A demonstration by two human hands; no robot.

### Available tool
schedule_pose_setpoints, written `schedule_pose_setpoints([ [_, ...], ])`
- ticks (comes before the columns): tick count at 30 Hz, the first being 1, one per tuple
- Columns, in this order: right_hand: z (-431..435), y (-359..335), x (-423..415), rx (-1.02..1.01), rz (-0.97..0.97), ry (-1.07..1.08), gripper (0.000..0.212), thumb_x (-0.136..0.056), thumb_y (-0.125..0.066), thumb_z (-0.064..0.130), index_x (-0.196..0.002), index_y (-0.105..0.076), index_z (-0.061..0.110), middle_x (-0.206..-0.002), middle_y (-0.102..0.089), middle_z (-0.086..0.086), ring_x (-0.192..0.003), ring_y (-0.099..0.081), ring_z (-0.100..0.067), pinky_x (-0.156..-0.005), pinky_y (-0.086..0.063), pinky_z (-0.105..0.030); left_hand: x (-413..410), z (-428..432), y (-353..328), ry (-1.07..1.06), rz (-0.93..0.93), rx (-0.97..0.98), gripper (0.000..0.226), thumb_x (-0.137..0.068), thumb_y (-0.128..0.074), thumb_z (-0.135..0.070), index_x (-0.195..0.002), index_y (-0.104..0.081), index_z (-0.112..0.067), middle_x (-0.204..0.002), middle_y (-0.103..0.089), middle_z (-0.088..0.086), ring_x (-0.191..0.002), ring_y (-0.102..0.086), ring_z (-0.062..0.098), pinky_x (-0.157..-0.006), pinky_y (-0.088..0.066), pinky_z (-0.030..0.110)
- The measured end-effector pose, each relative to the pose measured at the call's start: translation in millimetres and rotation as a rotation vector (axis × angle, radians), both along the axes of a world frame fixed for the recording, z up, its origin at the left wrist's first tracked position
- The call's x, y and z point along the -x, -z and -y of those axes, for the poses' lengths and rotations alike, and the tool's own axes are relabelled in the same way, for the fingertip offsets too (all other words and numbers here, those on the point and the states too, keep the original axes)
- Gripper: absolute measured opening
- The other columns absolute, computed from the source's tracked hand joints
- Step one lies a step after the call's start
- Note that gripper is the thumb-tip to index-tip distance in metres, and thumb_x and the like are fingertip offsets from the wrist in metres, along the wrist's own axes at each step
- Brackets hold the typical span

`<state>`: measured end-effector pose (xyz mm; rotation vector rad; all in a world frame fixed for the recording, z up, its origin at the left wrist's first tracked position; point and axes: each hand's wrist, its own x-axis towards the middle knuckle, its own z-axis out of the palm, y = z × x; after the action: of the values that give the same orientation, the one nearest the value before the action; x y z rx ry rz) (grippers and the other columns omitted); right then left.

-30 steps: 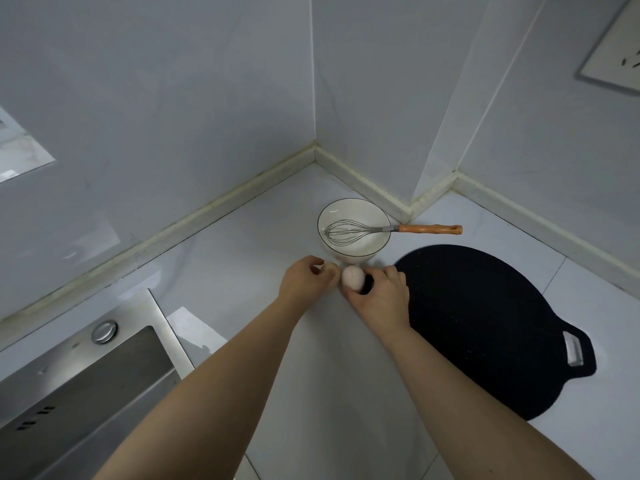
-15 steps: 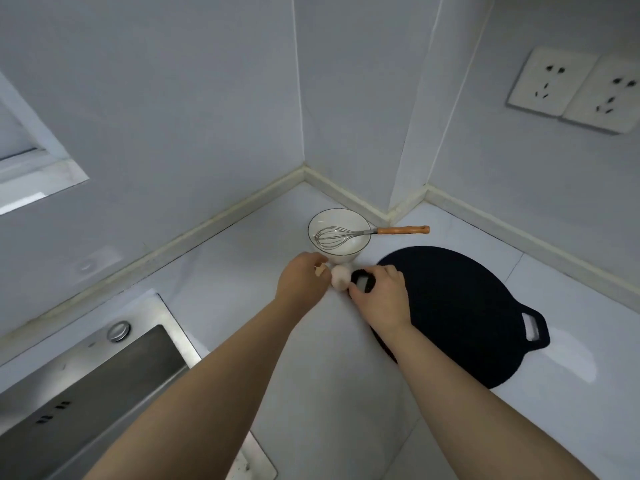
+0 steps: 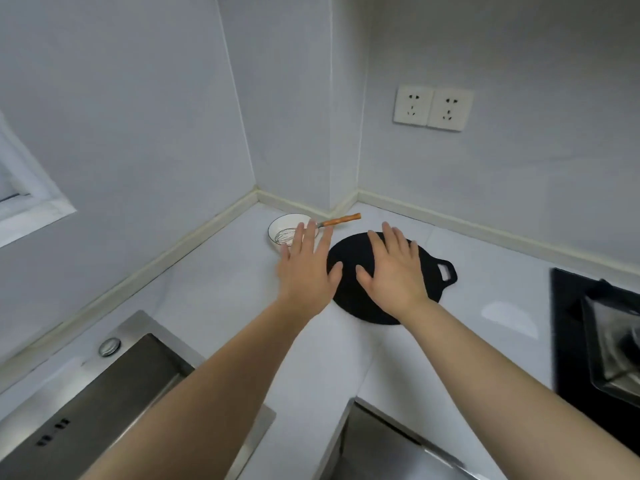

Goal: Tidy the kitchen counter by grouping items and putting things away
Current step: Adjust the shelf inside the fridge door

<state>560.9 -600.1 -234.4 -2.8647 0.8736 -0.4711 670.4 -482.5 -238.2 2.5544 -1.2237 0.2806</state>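
ITEMS: white bowl (image 3: 280,223) holding whisk (image 3: 341,220), in worktop (image 3: 221,282) corner, just beside black round mat (image 3: 433,282) | HANDS: left hand (image 3: 306,271) and right hand (image 3: 393,275) above them, fingers straight, spread wide, holding nothing | RISK: a low left-hand sweep could catch the whisk handle and tip the bowl.

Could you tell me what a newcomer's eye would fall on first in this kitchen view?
Two open hands fill the middle of the view, the left hand and the right hand, fingers straight and spread over the white counter. Beneath the right hand lies a round black board with a handle hole. Beyond the left hand, in the corner, a white bowl holds a wooden-handled whisk.
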Motion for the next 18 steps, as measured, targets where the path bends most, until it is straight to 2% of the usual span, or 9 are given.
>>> schedule_pose_setpoints([
  [5,-20.9,-17.5,74.4,0.072,-0.007,0.170,0.070,-0.093,-0.039,0.049,-0.150,-0.017,0.016,-0.159,0.000,-0.011,-0.146,0.001,-0.030,-0.116,-0.003,-0.051,68.8,-16.3,-21.5,0.140,0.020,-0.005,0.066,-0.096,-0.035,-0.046,-0.152,-0.006,-0.025,-0.160,0.004,0.005,-0.147,0.009,0.025,-0.113,-0.008,0.056],
  [9,-44.5,-25.9,142.3,0.069,0.002,0.292,0.067,-0.095,-0.035,0.050,-0.151,-0.015,0.018,-0.160,0.002,-0.010,-0.147,0.004,-0.028,-0.116,0.001,-0.051,121.9,-31.3,-31.0,0.298,0.088,-0.011,0.068,-0.095,-0.039,-0.045,-0.152,-0.010,-0.023,-0.160,0.001,0.007,-0.147,0.005,0.027,-0.114,-0.009,0.057],
  [15,-67.9,-44.9,247.2,0.132,0.057,0.477,0.065,-0.095,-0.043,0.045,-0.148,-0.027,0.012,-0.158,-0.014,-0.014,-0.146,-0.009,-0.030,-0.114,-0.005,-0.056,209.5,-25.5,-53.4,0.410,0.102,-0.018,0.066,-0.098,-0.030,-0.048,-0.152,-0.001,-0.024,-0.160,0.006,0.006,-0.147,0.010,0.027,-0.115,-0.005,0.055],
  [18,-68.6,-55.1,295.8,0.150,0.037,0.574,0.065,-0.094,-0.042,0.045,-0.148,-0.027,0.012,-0.158,-0.015,-0.013,-0.146,-0.009,-0.028,-0.115,-0.005,-0.054,249.1,-16.9,-62.7,0.503,0.118,-0.013,0.066,-0.098,-0.027,-0.048,-0.152,0.002,-0.025,-0.160,0.009,0.006,-0.146,0.013,0.027,-0.115,-0.002,0.054],
])
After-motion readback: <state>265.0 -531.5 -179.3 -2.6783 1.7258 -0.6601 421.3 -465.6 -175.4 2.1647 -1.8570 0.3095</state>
